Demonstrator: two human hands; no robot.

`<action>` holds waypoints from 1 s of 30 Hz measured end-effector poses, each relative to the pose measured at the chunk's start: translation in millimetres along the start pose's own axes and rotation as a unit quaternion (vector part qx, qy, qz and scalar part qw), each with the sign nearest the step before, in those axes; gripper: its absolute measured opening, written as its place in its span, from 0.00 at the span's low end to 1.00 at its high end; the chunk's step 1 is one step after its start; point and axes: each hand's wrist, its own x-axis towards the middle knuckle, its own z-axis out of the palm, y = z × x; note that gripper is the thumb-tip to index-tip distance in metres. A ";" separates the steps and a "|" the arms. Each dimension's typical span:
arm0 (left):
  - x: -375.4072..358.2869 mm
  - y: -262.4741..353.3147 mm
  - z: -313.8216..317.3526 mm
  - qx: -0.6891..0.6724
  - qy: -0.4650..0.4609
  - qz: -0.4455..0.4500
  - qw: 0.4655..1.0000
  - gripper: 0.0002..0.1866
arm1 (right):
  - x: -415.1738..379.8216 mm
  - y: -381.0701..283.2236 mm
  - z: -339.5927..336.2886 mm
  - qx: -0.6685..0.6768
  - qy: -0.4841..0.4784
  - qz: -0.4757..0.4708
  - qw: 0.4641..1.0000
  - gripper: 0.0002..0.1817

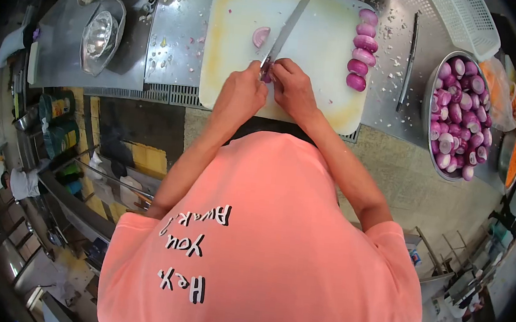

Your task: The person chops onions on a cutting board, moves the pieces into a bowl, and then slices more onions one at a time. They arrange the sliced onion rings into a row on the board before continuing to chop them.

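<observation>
You're gripping the knife (286, 30) in your left hand (240, 95), fingers clamped on its handle, while your right hand's (293, 89) fingers are bunching together over the onion piece (268, 76) pinned beneath them. You're wise keeping those fingertips curled back from the blade as you're slicing.

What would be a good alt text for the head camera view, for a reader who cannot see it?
A person's left hand holds a knife over a small red onion piece that the right hand steadies on a white cutting board. A row of peeled red onions lies on the board, and a metal bowl of onions stands to the right.
</observation>
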 end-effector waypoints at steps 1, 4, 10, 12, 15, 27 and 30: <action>-2.0 6.7 -10.9 -0.012 -0.028 -0.026 0.999 0.11 | 1.6 0.1 0.8 -0.004 0.005 -0.008 1.000 0.11; -16.4 3.7 -2.9 -0.032 -0.004 -0.020 0.999 0.12 | 1.0 -2.0 0.2 0.016 0.011 0.004 1.000 0.11; -3.4 16.6 -12.7 -0.022 -0.047 -0.051 0.997 0.14 | -1.6 2.4 -0.3 0.020 0.004 -0.007 1.000 0.10; -12.8 10.5 -5.1 -0.013 -0.019 -0.032 0.999 0.14 | -0.5 1.7 1.7 0.025 0.017 -0.005 1.000 0.10; -0.3 -20.3 32.6 0.002 0.039 0.030 0.999 0.14 | -5.0 2.5 2.3 0.028 0.019 0.005 0.999 0.11; 1.8 -43.8 -25.4 -0.141 0.055 -0.117 0.981 0.15 | -0.5 -22.8 12.5 -0.070 -0.069 0.013 0.995 0.11; 3.4 -53.1 -22.0 -0.201 0.026 -0.202 0.958 0.17 | -24.7 -22.0 -11.8 -0.086 -0.073 0.066 0.991 0.13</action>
